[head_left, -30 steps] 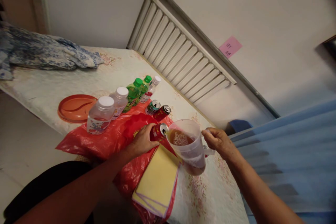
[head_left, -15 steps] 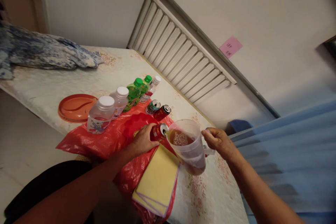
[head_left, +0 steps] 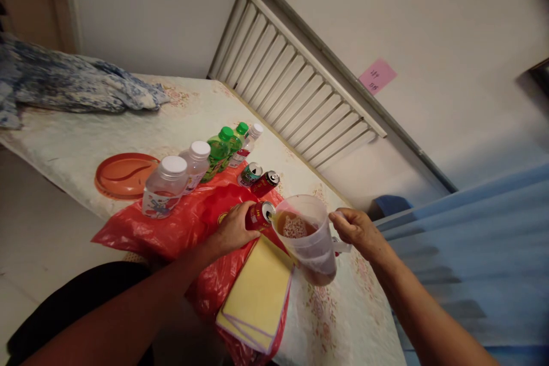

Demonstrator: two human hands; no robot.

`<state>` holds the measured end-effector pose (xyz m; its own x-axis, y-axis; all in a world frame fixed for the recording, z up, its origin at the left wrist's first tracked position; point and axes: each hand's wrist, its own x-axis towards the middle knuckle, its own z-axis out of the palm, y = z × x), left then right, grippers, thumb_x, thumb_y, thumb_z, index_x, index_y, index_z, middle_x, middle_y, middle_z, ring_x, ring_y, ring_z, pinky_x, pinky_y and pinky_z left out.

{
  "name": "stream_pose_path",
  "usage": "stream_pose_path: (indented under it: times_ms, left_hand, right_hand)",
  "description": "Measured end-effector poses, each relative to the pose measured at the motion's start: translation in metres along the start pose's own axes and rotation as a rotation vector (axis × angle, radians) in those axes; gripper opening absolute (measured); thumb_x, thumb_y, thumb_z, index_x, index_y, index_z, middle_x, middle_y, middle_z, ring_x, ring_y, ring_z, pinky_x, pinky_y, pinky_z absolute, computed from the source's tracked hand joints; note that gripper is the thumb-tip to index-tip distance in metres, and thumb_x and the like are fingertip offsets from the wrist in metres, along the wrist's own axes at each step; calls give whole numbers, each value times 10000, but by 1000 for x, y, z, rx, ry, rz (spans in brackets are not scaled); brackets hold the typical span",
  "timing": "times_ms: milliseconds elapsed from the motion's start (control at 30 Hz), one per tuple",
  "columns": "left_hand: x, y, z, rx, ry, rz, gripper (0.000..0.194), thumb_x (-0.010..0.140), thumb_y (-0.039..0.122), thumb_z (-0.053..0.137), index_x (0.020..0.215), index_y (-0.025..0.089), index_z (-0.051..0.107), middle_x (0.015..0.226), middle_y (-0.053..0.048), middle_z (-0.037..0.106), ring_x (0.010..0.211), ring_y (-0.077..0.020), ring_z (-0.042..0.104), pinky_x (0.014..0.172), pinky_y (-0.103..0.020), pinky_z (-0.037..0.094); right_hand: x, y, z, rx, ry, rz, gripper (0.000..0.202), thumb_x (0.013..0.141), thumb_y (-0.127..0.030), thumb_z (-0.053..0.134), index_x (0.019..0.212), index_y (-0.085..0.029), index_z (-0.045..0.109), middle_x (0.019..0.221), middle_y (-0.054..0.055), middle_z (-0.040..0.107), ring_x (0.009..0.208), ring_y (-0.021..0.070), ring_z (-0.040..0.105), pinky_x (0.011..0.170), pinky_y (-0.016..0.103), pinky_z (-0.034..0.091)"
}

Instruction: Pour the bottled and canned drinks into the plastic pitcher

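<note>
L. hand wrapped around red can, tipped, mouth at rim of plastic pitcher; liquid running in. R. hand closed at pitcher's handle. Pitcher tilted toward can, w/ brown, frothy liquid inside. Yellow cloths on red plastic bag, atop counter, nr. pitcher.

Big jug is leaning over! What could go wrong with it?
The jug is tilted, with the right hand at its handle, so the foamy drink inside might slosh over the rim if it tips more.

The left hand holds the red can right at that rim; a little slip could drip drink onto the yellow cloth below.
</note>
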<state>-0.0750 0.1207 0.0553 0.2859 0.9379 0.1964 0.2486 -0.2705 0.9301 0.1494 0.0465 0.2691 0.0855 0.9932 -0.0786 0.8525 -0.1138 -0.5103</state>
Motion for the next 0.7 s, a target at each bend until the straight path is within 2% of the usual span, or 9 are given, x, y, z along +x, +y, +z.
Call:
stream_pose_path:
  times_ms: [700]
  left_hand:
    - [0,-2,1,2,-9,9,641,640,224,760,1234,196,519,1233,-102,634,1160,-301,594,988,-426,465]
  right_hand:
    - [0,-1,1,37,-12,49,446,813,-556,536,565,-218,383,523,-65,321,462,76,270,438,231,211]
